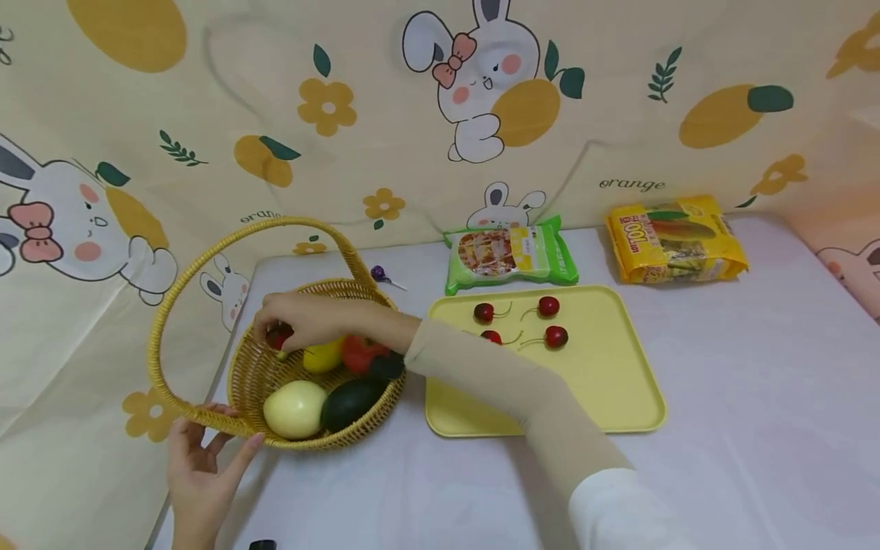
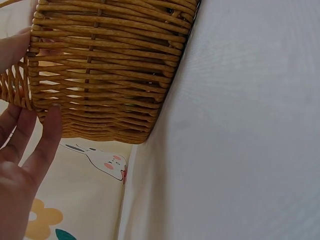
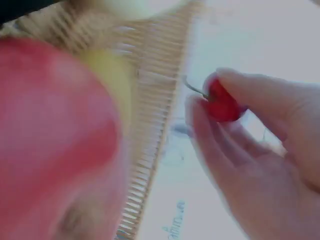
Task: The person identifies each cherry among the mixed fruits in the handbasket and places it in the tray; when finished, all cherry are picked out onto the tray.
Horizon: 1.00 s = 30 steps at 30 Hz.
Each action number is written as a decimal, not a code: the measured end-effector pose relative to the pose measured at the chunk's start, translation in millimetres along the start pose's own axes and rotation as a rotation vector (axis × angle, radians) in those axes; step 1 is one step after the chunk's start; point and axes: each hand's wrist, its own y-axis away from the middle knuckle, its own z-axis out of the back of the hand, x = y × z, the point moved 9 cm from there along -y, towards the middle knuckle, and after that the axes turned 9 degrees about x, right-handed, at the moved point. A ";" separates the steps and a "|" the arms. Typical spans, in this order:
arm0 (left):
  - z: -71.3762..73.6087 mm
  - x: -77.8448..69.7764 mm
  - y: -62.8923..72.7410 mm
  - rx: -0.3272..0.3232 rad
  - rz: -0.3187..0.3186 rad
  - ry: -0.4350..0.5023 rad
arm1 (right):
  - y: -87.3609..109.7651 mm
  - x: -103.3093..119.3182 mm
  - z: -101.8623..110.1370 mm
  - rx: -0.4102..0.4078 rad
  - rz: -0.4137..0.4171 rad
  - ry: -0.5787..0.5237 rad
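At the left, a wicker basket point(image 1: 249, 382) with a tall arched handle point(image 1: 156, 336) holds a pale round fruit point(image 1: 296, 410), a dark green oval fruit point(image 1: 354, 403), a yellow fruit point(image 1: 323, 356) and a red one point(image 1: 360, 354). My left hand point(image 1: 201, 467) grips the basket's near left rim where the handle joins, thumb on one side and fingers on the other. Over the basket's far left part, my right hand point(image 1: 312, 319) pinches a red cherry point(image 3: 223, 102) between thumb and fingers, its stem sticking out.
Several cherries point(image 1: 555, 337) with stems lie on a yellow tray point(image 1: 598, 397), partly hidden by the right sleeve. Behind it sit a green snack bag point(image 1: 512, 253) and a yellow packet point(image 1: 677, 238). A purple lollipop point(image 1: 378, 273) lies behind the basket. A printed cloth wall rises at the back.
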 end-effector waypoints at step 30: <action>-2.3 -4.6 1.7 -0.017 -0.031 0.104 | 375.7 -74.6 -30.6 -0.494 -0.419 -0.223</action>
